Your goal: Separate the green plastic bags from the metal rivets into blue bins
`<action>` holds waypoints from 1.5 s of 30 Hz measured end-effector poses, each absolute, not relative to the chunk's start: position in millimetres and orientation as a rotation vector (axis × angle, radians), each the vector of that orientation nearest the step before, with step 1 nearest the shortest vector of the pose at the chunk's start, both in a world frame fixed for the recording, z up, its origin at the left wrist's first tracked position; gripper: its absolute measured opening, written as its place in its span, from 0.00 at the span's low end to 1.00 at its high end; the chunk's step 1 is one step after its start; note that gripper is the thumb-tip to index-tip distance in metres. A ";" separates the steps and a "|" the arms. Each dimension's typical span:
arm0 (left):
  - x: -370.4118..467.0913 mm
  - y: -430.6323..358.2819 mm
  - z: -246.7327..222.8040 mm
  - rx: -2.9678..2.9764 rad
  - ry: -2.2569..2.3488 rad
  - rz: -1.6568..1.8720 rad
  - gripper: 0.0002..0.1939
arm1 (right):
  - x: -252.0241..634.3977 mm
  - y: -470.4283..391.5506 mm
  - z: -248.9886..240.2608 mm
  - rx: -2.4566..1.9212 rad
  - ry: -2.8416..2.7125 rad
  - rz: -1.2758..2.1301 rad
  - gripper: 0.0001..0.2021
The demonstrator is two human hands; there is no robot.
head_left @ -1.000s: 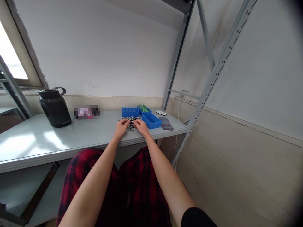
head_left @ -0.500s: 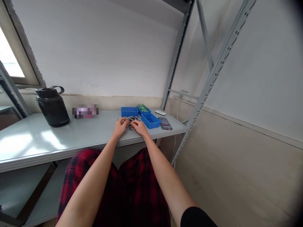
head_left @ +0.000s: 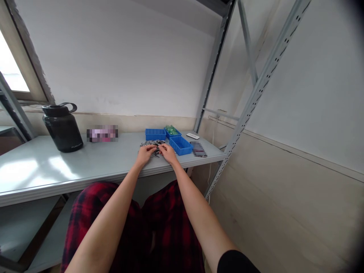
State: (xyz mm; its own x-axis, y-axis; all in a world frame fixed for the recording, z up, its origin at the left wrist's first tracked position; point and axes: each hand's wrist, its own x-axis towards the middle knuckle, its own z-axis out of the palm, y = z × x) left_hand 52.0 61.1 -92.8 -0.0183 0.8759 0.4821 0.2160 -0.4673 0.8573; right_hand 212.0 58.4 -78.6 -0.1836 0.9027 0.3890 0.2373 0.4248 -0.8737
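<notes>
A heap of small black and silvery pieces (head_left: pixel 154 143) lies near the front edge of the table, too small for me to tell their kind. Over its left side is my left hand (head_left: pixel 146 152), thumb and fingers closed in a pinch. My right hand (head_left: pixel 168 152) faces it from the other side, its fingertips also pinched together. Whatever sits between the fingertips of either hand is too small to name. Just right of my right hand stands an open blue bin (head_left: pixel 181 145). Behind the heap is another blue bin (head_left: pixel 155 134).
A third blue bin holds green pieces (head_left: pixel 171 130) at the back. A white flat object (head_left: pixel 193 136) and a blurred-out item (head_left: pixel 198 149) lie to the right. A dark water bottle (head_left: pixel 63 129) stands left on the table (head_left: pixel 113 159). A metal shelf post (head_left: pixel 244 110) rises at right.
My left fingers have closed further and turned down toward the heap. My right hand has shifted very slightly right. The bins and bottle stay in place.
</notes>
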 end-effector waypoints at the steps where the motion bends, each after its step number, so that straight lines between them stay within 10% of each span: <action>1: 52.0 60.5 -92.3 1.702 1.146 1.527 0.13 | 212.2 58.0 -78.3 -1.005 -1.689 0.819 0.10; 45: 52.4 62.9 -98.0 1.673 1.170 1.547 0.17 | 212.3 57.6 -77.9 -1.074 -1.615 0.758 0.20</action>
